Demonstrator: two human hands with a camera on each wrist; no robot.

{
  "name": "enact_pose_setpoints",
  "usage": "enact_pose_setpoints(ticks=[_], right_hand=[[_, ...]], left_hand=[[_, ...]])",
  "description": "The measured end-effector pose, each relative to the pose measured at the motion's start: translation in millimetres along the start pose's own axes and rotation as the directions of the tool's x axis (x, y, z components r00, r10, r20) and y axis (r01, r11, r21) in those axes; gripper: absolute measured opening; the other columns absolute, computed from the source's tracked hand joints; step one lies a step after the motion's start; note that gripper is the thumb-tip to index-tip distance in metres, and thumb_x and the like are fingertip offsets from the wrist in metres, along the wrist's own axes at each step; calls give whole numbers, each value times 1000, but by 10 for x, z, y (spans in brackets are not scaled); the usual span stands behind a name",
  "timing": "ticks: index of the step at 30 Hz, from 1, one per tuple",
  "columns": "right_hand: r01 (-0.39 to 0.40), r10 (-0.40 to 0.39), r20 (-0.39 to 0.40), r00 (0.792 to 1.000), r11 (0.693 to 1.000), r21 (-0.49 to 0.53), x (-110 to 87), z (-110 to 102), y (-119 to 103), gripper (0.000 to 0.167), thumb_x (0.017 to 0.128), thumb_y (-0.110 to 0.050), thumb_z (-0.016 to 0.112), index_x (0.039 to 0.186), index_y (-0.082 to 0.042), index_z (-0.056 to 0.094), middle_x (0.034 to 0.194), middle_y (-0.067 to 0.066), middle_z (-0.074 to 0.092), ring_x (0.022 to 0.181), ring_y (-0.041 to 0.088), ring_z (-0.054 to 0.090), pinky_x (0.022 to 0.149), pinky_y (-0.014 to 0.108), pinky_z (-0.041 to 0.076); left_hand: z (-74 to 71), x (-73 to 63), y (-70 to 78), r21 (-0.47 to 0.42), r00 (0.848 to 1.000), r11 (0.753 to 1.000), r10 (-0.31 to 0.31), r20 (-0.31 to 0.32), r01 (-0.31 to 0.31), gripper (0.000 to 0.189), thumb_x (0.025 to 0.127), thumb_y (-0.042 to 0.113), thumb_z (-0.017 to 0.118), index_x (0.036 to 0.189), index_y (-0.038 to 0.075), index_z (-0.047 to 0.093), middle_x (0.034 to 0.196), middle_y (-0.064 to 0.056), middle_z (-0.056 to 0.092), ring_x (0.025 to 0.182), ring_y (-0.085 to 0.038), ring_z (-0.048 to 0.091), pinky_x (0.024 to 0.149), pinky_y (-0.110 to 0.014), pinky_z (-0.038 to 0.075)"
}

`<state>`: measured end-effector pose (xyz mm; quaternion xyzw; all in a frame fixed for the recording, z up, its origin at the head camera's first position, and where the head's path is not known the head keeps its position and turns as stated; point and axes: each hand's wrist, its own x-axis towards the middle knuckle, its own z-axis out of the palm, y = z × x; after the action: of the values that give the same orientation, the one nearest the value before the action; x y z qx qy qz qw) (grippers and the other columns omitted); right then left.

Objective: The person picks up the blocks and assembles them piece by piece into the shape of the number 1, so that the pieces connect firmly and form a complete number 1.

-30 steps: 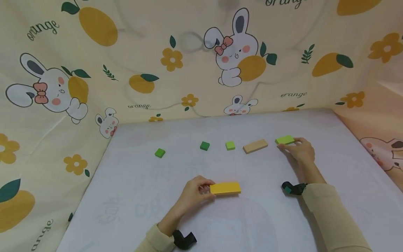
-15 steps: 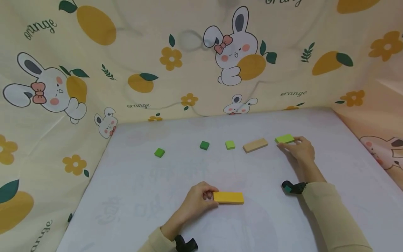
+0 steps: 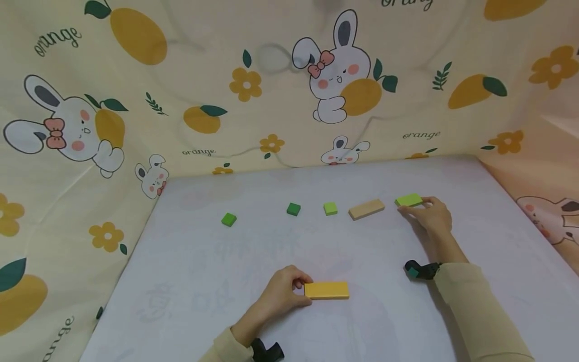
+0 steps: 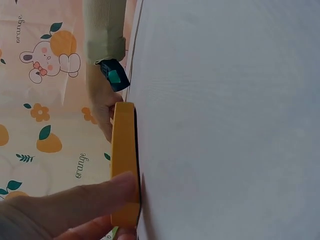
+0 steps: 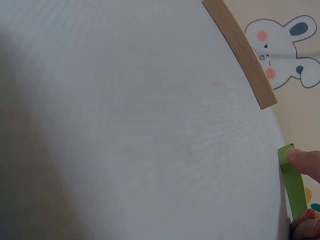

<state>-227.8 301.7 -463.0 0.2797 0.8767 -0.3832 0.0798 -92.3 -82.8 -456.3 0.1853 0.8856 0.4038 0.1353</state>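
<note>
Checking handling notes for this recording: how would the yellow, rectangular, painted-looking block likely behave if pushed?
The yellow, rectangular, painted-looking block is probably stiff: it shows no bend though the left hand pinches only one end. Its flat faces and straight edges suggest sliding rather than rolling. Its smooth-looking surface may be slightly slippery.

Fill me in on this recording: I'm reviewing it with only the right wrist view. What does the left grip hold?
Observer: The left grip holds a yellow rectangular block by its left end, as the head view shows.
Operator: Seen from the head, what lies just left of the flat tan wooden block?
Observer: A small lime-green square block, not touching it.
Operator: Is the yellow rectangular block beside the long lime-green rectangular block?
Observer: No; the head view shows the yellow one well apart, nearer the wearer.
</note>
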Motion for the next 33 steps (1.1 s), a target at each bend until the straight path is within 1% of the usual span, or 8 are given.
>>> enact_pose_setpoints(ticks=[4,10,13,19,26,30,33], right_hand=[[-2,2,-9,1000,1000,-8,-8,-2,-8,88,86,-53,63,150,-4,27,158,24,23,141,48,27,112,56,29],[-1,1,-9,1000,1000,-18,2,-12,-17,88,87,-52,63,150,-4,26,158,24,23,141,48,26,113,56,28],[17,-18,-10,1000,1000,-23,-9,-9,-16,88,87,-53,62,150,-3,26,156,25,24,140,48,27,112,55,28],[61,-63,-29,998,997,-56,-29,12,-7,87,87,-50,63,150,-2,27,151,30,32,137,49,33,110,55,32],[50,-51,-53,997,999,-17,-30,18,14,85,87,-46,64,150,-3,27,151,30,33,138,48,33,112,55,32],[83,-82,-62,995,997,5,-44,9,17,84,87,-47,63,149,-2,29,147,32,37,134,47,38,108,55,36],[128,-128,-66,990,992,-6,-79,2,14,83,87,-47,63,147,1,32,140,34,43,123,45,45,98,53,43]], left_hand=[[-9,3,3,1,1000,1000,-8,20,8,31,68,5,84,97,3,71,85,-5,60,75,-5,46,66,-14,38],[-24,20,-9,-26,999,1000,-15,49,17,36,68,7,84,100,2,70,89,-5,61,77,-4,47,68,-14,39],[-32,21,-13,-45,998,999,-16,53,18,34,69,7,84,100,1,70,88,-5,61,76,-4,47,67,-14,39],[-39,17,-23,-47,998,999,-22,60,24,32,69,8,84,97,2,72,85,-4,61,74,-4,47,66,-14,39],[-25,5,-13,-27,998,999,-30,56,32,32,69,10,85,97,3,73,86,-3,63,75,-4,48,67,-14,40],[-34,8,-11,-27,998,999,-37,57,39,32,69,11,85,98,3,73,86,-3,63,76,-5,49,67,-14,40],[-42,6,-14,-41,997,998,-48,61,51,32,69,11,85,98,3,73,87,-3,63,76,-5,49,67,-14,40]])
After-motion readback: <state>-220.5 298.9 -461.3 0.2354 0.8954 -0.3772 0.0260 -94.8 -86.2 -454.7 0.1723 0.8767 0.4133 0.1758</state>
